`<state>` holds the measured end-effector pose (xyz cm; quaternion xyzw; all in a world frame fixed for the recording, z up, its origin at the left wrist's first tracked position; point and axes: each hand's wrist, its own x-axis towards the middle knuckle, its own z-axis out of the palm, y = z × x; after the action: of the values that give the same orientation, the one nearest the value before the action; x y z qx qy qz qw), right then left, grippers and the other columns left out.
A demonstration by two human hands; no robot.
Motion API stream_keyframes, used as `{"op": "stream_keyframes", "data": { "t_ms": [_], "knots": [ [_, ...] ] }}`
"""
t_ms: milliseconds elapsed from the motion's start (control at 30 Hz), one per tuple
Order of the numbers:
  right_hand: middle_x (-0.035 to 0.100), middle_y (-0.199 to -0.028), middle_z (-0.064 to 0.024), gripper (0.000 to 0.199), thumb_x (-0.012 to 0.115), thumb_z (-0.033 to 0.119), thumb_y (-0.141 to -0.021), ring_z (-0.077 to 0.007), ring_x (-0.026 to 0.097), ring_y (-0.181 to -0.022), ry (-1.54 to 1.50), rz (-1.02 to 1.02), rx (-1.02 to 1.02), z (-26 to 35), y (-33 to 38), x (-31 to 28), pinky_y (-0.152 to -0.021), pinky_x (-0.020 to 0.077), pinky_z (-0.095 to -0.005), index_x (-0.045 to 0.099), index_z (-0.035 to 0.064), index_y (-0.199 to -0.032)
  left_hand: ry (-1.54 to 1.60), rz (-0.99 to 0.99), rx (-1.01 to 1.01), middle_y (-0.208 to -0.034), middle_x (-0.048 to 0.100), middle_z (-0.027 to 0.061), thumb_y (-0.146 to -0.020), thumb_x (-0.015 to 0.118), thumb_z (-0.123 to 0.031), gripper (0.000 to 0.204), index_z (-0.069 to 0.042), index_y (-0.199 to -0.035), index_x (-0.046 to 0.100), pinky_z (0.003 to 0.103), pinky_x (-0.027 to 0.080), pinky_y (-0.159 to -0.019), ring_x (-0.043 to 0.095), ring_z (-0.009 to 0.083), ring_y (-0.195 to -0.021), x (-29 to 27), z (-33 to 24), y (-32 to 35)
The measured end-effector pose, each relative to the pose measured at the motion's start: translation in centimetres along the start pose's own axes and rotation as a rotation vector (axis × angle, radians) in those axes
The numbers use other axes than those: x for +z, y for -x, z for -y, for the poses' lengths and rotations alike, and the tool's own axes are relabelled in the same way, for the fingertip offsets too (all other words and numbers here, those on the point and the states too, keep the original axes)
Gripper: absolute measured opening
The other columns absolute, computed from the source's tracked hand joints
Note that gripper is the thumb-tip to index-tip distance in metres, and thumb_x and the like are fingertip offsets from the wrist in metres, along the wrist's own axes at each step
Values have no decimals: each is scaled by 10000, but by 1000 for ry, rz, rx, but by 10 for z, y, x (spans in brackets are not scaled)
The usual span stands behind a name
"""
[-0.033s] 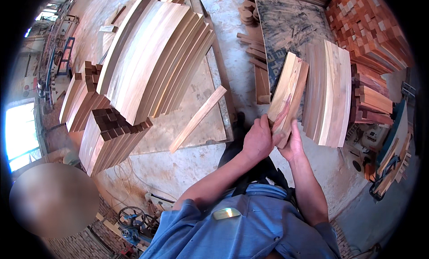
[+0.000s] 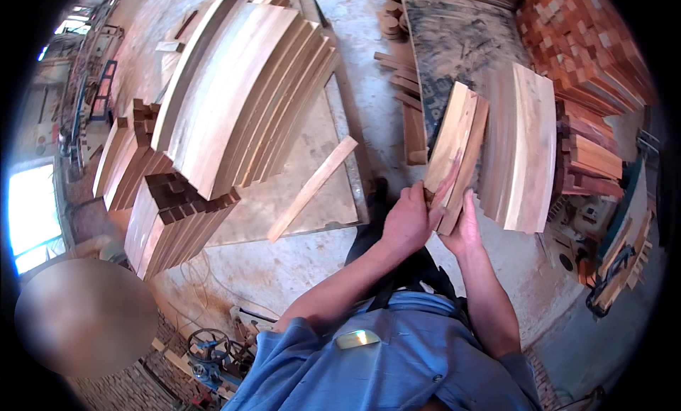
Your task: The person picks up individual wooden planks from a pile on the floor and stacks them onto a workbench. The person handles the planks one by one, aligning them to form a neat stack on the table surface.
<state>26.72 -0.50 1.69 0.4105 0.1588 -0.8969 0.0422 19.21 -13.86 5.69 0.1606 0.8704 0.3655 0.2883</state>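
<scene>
My left hand (image 2: 406, 221) and my right hand (image 2: 466, 230) both grip the lower end of a few curved wooden boards (image 2: 457, 138), held together on edge and tilted up and away from me. The left hand wraps the near-left edge, while the right hand supports the underside with its thumb up along the boards. Just right of them a stack of similar curved boards (image 2: 525, 148) stands on edge, close to the held ones.
A big pile of long curved boards (image 2: 241, 92) lies on a flat sheet at the left, with dark-ended board stacks (image 2: 170, 219) beside it. A loose slat (image 2: 312, 187) lies diagonally. Stacked wood blocks (image 2: 589, 49) fill the upper right. A dusty bench (image 2: 454, 35) is ahead.
</scene>
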Motion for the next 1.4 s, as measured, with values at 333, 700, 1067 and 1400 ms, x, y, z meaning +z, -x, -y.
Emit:
{"op": "stream_keyframes", "data": {
  "t_ms": [333, 700, 1067, 1400],
  "knots": [
    [586, -1380, -81, 650, 371, 616, -1013, -291, 563, -1252, -180, 117, 141, 9, -4, -2, -1109, 417, -472, 497, 145, -1443, 499, 190, -114, -1122, 671, 163, -936, 646, -108, 503, 28, -1391, 480, 332, 534, -854, 663, 213, -966, -6, 13, 2],
    [504, -1448, -159, 831, 428, 730, -904, -396, 545, -1243, -396, 283, 174, 1, 1, -6, -1102, 367, -596, 428, 154, -1504, 121, 122, 39, -1128, 681, 187, -949, 656, -280, 495, -24, -1358, 546, 386, 518, -918, 662, 335, -1011, -33, 21, 15],
    [474, -1432, -264, 925, 578, 715, -835, -480, 498, -1274, -373, 505, 146, -7, -5, -3, -1081, 362, -660, 360, 134, -1520, -636, -480, -123, -1196, 582, 252, -798, 729, -145, 562, 19, -1295, 525, 500, 443, -980, 541, 437, -1106, -125, 192, 92],
    [546, -1324, -223, 967, 635, 761, -768, -417, 572, -1158, -233, 458, -20, -25, -12, 5, -993, 454, -588, 409, 150, -1482, -462, -327, -244, -1041, 629, 212, -812, 753, -156, 435, 1, -1186, 595, 483, 468, -895, 563, 401, -1018, -146, 223, 120]
  ]
}}
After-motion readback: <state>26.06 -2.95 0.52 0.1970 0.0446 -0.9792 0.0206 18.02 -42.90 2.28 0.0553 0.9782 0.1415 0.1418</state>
